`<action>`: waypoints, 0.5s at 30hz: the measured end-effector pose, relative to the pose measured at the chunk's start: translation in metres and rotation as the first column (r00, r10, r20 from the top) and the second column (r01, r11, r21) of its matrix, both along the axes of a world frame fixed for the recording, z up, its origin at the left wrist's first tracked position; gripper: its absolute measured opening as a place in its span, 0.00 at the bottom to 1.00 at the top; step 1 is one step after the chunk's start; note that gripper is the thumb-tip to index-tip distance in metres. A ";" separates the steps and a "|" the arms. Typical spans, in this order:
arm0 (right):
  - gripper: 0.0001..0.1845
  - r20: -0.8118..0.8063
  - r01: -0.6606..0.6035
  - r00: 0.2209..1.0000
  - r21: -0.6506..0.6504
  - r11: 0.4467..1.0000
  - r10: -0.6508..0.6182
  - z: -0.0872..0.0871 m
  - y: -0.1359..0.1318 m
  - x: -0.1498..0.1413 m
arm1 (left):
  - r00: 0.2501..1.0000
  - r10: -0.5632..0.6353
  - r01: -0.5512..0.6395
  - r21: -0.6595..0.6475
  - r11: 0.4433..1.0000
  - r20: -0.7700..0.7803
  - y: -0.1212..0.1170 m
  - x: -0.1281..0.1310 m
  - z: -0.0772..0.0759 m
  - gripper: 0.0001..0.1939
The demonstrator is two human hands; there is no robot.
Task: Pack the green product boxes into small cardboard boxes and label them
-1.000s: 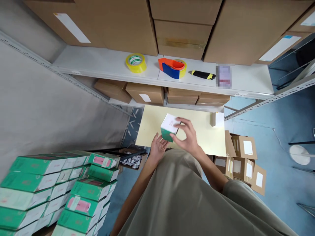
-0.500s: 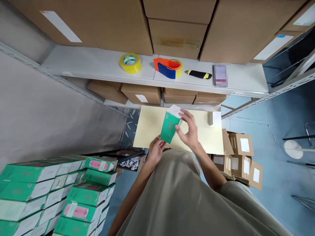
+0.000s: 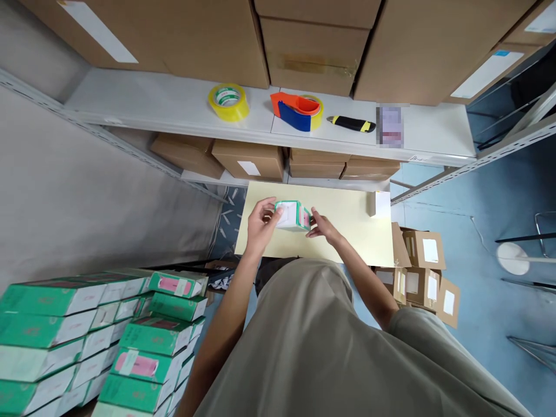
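A small green and white carton (image 3: 287, 215) is held between my two hands above the pale yellow board. Its white face is turned up toward me, and a side with a pink panel faces right. My left hand (image 3: 259, 226) grips the left end, thumb on the white face and fingers behind. At the right end, the thumb and fingers of my right hand (image 3: 324, 225) are closed about the pink-panelled side. A small white box (image 3: 382, 204) stands at the right of the yellow board (image 3: 347, 240).
Stacked green cartons (image 3: 143, 365) fill the lower left. The shelf (image 3: 174, 110) ahead carries a yellow tape roll (image 3: 229, 102), a tape dispenser (image 3: 297, 112), a utility knife (image 3: 353, 124) and large cardboard boxes (image 3: 313, 52). Open cardboard boxes (image 3: 421, 250) lie on the right.
The carton has been turned, from its green face showing to its white face and pink-panelled side showing. My left hand has moved up to its left end; my right hand has shifted slightly down.
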State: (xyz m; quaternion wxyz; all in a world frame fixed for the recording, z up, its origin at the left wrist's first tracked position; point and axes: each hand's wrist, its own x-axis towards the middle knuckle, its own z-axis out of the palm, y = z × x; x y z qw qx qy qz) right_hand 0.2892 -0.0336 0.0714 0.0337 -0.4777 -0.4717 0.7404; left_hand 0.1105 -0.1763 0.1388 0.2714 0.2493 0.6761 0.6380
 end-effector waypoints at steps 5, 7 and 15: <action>0.41 -0.024 -0.136 0.990 -0.362 0.922 0.136 -0.010 -0.039 -0.005 | 0.999 -0.037 0.035 -0.048 0.998 -0.033 0.031 -0.012 -0.002 0.24; 0.42 -0.044 -0.127 0.992 -0.453 0.882 0.120 -0.011 -0.046 -0.004 | 0.997 -0.066 0.064 -0.062 0.996 -0.030 0.037 -0.009 -0.004 0.24; 0.34 -0.138 -0.005 0.988 -0.468 0.884 -0.067 0.009 -0.031 -0.010 | 0.956 -0.240 0.239 -0.026 0.971 -0.167 0.026 0.039 0.004 0.20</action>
